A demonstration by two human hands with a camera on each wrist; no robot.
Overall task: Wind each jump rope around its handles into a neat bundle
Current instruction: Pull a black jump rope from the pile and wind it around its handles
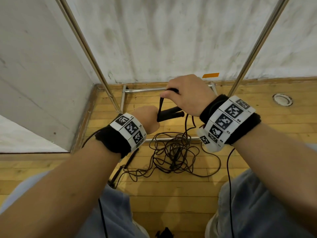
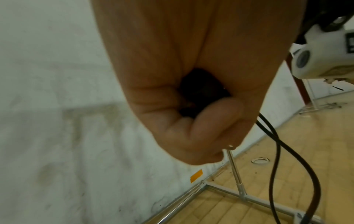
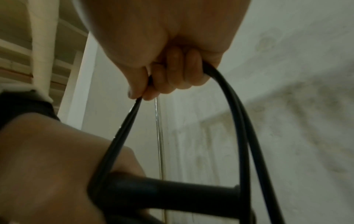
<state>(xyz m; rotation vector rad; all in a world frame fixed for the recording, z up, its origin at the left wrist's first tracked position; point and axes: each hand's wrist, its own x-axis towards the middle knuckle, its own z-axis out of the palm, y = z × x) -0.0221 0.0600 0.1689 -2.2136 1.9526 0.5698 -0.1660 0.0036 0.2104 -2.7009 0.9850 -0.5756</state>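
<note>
The winding of the first jump rope has only just begun, as far as these views show. The left hand is curled in a fist around the pair of black handles, which lie side by side and point to the right, held above the floor. The right hand is raised just above them, its fingers curled round a doubled length of black cord, with thumb and forefinger pinching the strands where they leave the fist. From that pinch the cord runs down to the handles beside the left fist, and its other side hangs past the handles' flared ends in a loop; no finished turns show on the bare grip, so I judge this to be the first turn or close to it. Most of that cord hangs slack towards the floor. Below the hands, on the wooden floor, lies a loose tangle of thin brownish rope with further dark handles near the left knee, so at least one more rope appears to wait unwound; how many are in the heap cannot be told. No finished bundle is in view.
</note>
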